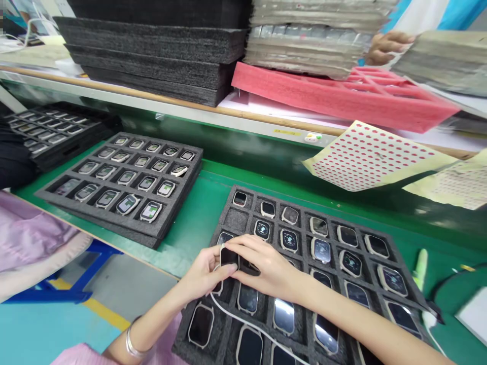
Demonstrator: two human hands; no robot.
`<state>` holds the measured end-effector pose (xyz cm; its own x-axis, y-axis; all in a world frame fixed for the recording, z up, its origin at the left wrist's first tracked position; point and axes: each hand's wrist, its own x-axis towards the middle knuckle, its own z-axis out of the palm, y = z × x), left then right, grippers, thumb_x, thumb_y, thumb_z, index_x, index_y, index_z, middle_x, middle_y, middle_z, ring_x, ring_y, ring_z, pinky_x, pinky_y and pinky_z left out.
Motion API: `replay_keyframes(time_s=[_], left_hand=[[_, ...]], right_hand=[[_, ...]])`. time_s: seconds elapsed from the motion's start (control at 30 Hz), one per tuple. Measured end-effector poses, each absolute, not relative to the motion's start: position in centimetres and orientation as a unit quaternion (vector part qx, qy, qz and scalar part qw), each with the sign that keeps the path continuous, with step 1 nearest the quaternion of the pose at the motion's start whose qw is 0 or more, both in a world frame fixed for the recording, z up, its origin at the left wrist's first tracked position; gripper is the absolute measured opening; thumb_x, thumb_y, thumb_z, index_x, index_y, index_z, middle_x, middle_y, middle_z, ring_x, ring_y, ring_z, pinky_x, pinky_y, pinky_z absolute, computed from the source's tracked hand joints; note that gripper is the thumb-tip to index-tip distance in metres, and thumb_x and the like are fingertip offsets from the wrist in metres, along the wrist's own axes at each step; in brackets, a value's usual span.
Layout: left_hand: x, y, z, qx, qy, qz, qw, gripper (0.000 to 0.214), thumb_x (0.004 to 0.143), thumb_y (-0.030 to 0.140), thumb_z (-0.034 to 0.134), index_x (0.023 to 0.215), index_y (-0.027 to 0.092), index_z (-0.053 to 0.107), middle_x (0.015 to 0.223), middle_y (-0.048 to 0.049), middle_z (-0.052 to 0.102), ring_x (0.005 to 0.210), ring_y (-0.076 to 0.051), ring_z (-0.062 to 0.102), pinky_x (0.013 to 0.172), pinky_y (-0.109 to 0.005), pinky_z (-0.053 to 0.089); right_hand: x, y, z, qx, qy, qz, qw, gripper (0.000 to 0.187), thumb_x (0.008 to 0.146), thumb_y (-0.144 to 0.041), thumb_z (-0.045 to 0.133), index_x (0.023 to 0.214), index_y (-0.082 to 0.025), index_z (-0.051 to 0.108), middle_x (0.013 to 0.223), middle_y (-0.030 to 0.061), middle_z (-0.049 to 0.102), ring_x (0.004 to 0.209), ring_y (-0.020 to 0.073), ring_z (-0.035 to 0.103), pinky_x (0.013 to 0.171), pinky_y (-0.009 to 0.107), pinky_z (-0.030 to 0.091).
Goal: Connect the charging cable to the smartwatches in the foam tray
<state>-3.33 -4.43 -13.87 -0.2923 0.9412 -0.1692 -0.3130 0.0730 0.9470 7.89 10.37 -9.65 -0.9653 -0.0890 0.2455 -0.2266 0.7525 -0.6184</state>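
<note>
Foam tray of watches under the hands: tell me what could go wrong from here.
The dark watch pinched between the left hand and right hand might slip and scratch the glossy watch face below it in the black foam tray. The white cable lying across the tray could also snag a watch and tug it out of its cell.

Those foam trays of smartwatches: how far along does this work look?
Only a rough guess is possible. Possibly done: the full foam tray on the left, where several watches show green-and-white screens. In hand: the left hand and right hand hold a dark-screened smartwatch. Apparently left: the many dark-screened watches in the nearer foam tray, which also has an empty slot.
</note>
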Motion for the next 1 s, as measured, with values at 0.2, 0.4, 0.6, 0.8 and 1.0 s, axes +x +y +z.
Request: replay_keyframes(time_s=[0.2, 0.4, 0.6, 0.8, 1.0], left_hand=[[-3.4, -4.4, -13.9, 0.301, 0.526, 0.609, 0.512, 0.030, 0.077, 0.038, 0.068, 0.091, 0.012, 0.065, 0.058, 0.0037, 0.051, 0.044, -0.007, 0.039, 0.045, -0.019, 0.031], [-3.2, -4.3, -13.8, 0.309, 0.520, 0.623, 0.496, 0.028, 0.078, 0.036, 0.068, 0.093, 0.012, 0.065, 0.077, -0.0022, 0.063, 0.067, -0.013, 0.055, 0.060, -0.020, 0.041], [-3.6, -4.6, -13.9, 0.282, 0.528, 0.586, 0.547, 0.034, 0.077, 0.043, 0.067, 0.084, 0.012, 0.058, 0.043, 0.0103, 0.039, 0.029, -0.003, 0.026, 0.030, -0.016, 0.015], [-3.9, -4.1, -13.6, 0.243, 0.490, 0.601, 0.583, 0.033, 0.078, 0.042, 0.066, 0.069, 0.011, 0.057, 0.036, 0.0098, 0.038, 0.026, -0.001, 0.019, 0.028, -0.016, 0.012], [-3.4, -3.0, -12.7, 0.163, 0.420, 0.623, 0.639, 0.045, 0.085, 0.049, 0.055, 0.068, 0.008, 0.062, 0.035, 0.0093, 0.034, 0.029, -0.001, 0.007, 0.028, -0.019, 0.005]], right_hand=[[7.6, 10.5, -9.8, 0.083, -0.911, 0.391, 0.103, 0.032, 0.085, -0.019, 0.061, 0.116, -0.015, 0.056, 0.106, 0.0112, 0.060, 0.098, 0.0223, 0.057, 0.086, 0.037, 0.049], [7.7, 10.6, -10.3, 0.078, -0.903, 0.411, 0.099, 0.035, 0.085, -0.019, 0.062, 0.119, -0.014, 0.056, 0.106, 0.0114, 0.059, 0.098, 0.0222, 0.056, 0.085, 0.036, 0.049], [7.7, 10.7, -10.8, 0.083, -0.885, 0.443, 0.113, 0.040, 0.083, -0.018, 0.064, 0.122, -0.016, 0.053, 0.107, 0.0106, 0.057, 0.096, 0.0212, 0.056, 0.083, 0.036, 0.049], [7.7, 10.7, -10.9, 0.053, -0.885, 0.444, 0.131, 0.044, 0.085, -0.027, 0.065, 0.125, -0.015, 0.052, 0.106, 0.0107, 0.059, 0.096, 0.0217, 0.056, 0.084, 0.036, 0.049], [7.7, 11.1, -10.6, -0.055, -0.880, 0.464, 0.089, 0.030, 0.091, -0.036, 0.057, 0.111, -0.014, 0.062, 0.088, 0.0064, 0.063, 0.076, 0.0177, 0.060, 0.071, 0.031, 0.049]])
